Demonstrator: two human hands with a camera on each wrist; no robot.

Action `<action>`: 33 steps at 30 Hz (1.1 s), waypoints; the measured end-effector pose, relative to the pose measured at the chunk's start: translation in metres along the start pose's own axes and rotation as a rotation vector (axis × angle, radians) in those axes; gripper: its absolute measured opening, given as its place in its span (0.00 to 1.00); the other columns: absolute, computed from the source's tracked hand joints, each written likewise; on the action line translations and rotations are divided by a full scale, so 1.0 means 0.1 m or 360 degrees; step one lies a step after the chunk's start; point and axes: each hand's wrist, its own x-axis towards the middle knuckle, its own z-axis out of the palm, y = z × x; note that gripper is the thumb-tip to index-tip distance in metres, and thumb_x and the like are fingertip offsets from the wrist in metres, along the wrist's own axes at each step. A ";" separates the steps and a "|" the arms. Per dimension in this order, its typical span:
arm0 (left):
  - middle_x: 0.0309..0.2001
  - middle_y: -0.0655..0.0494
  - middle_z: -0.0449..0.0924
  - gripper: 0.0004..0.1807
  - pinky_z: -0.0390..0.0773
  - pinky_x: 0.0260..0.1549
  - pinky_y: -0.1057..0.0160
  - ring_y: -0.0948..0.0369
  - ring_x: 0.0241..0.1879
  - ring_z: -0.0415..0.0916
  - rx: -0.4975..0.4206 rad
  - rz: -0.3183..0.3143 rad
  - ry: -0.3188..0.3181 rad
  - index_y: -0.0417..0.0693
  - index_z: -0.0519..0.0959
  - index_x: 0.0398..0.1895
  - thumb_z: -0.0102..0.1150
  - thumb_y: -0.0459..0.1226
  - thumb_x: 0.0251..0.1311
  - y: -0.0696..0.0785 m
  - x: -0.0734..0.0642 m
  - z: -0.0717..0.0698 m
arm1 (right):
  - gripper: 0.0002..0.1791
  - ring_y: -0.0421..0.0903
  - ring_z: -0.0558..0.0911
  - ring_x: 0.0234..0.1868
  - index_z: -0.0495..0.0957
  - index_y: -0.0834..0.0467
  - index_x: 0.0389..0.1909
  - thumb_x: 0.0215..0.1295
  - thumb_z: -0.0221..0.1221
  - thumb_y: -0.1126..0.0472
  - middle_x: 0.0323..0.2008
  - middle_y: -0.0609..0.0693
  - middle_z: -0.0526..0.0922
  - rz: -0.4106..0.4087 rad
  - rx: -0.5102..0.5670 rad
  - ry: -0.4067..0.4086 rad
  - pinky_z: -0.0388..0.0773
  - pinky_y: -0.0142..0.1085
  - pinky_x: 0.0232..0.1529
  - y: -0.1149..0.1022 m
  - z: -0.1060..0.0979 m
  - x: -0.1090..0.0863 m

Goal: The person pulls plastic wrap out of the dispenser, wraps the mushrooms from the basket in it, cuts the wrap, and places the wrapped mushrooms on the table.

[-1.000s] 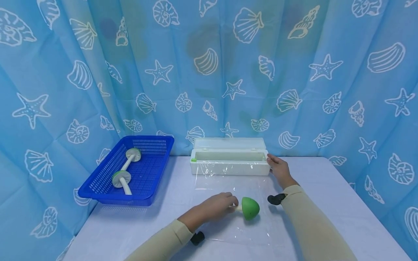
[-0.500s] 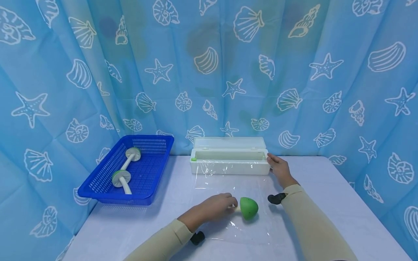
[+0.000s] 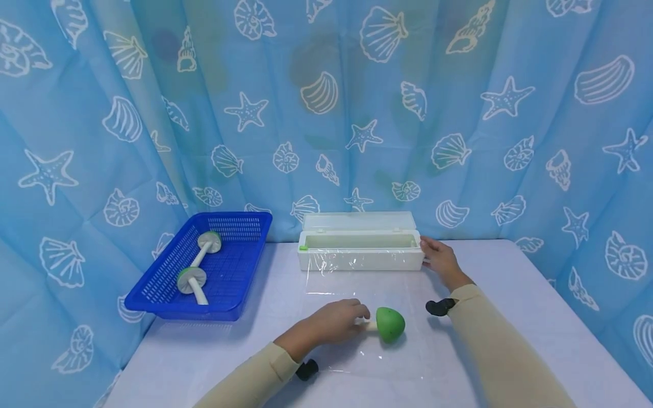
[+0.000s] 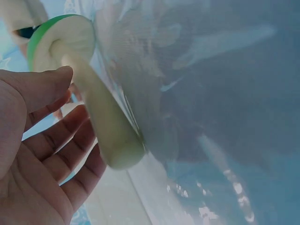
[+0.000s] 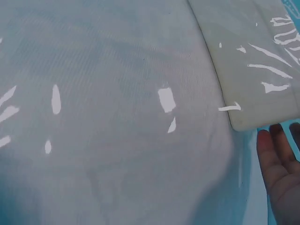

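A toy mushroom with a green cap and pale stem lies on clear plastic film, mid-table. My left hand holds its stem, and in the left wrist view the thumb and fingertips meet the stem below the cap. The film runs from a white cling film dispenser whose clear lid stands raised; a green slider sits at its left end. My right hand touches the dispenser's right end with fairly straight fingers, also seen in the right wrist view.
A blue perforated basket stands at the left. Two more toy mushrooms lie in it, stems showing. A white cloth covers the table, and a blue shell-print curtain hangs round the back and sides.
The head view has shifted slightly. My left hand has edged back a little along the stem, showing more of it. My right hand stays at the dispenser's end, its forearm slightly farther right.
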 end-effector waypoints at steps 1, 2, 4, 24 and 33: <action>0.41 0.67 0.78 0.13 0.75 0.44 0.68 0.70 0.42 0.75 0.0004 -0.0015 0.0002 0.56 0.81 0.50 0.63 0.43 0.63 -0.01 -0.01 0.00 | 0.32 0.61 0.64 0.67 0.56 0.60 0.74 0.76 0.46 0.48 0.71 0.63 0.59 -0.0025 -0.0035 0.0003 0.68 0.52 0.59 0.01 -0.03 -0.02; 0.42 0.68 0.77 0.13 0.75 0.44 0.68 0.70 0.43 0.75 0.0017 -0.0027 0.0006 0.57 0.81 0.50 0.63 0.43 0.63 -0.01 -0.03 -0.01 | 0.32 0.62 0.64 0.67 0.56 0.60 0.74 0.76 0.47 0.48 0.71 0.64 0.59 -0.0052 -0.0075 0.0005 0.68 0.52 0.59 0.01 -0.05 -0.05; 0.41 0.69 0.77 0.13 0.75 0.43 0.68 0.71 0.42 0.75 0.0049 -0.0042 0.0027 0.58 0.81 0.49 0.64 0.44 0.62 -0.03 -0.08 -0.01 | 0.33 0.63 0.64 0.67 0.58 0.61 0.73 0.75 0.48 0.47 0.70 0.64 0.60 -0.0096 -0.0215 0.0042 0.69 0.53 0.59 0.01 -0.11 -0.14; 0.34 0.70 0.72 0.22 0.73 0.36 0.67 0.71 0.32 0.68 0.0071 0.0020 -0.0147 0.59 0.82 0.40 0.76 0.53 0.41 -0.39 -1.02 -0.19 | 0.15 0.34 0.78 0.37 0.82 0.46 0.39 0.55 0.68 0.43 0.34 0.31 0.79 -0.0523 -0.1225 -0.0983 0.78 0.36 0.38 -0.24 0.03 -1.74; 0.33 0.71 0.73 0.15 0.74 0.37 0.67 0.72 0.32 0.69 0.0057 0.0024 -0.0178 0.58 0.84 0.38 0.75 0.47 0.45 -0.44 -1.21 -0.15 | 0.22 0.31 0.73 0.39 0.82 0.45 0.42 0.51 0.67 0.37 0.37 0.29 0.73 -0.0799 -0.1488 -0.1141 0.77 0.37 0.43 -0.12 0.15 -1.95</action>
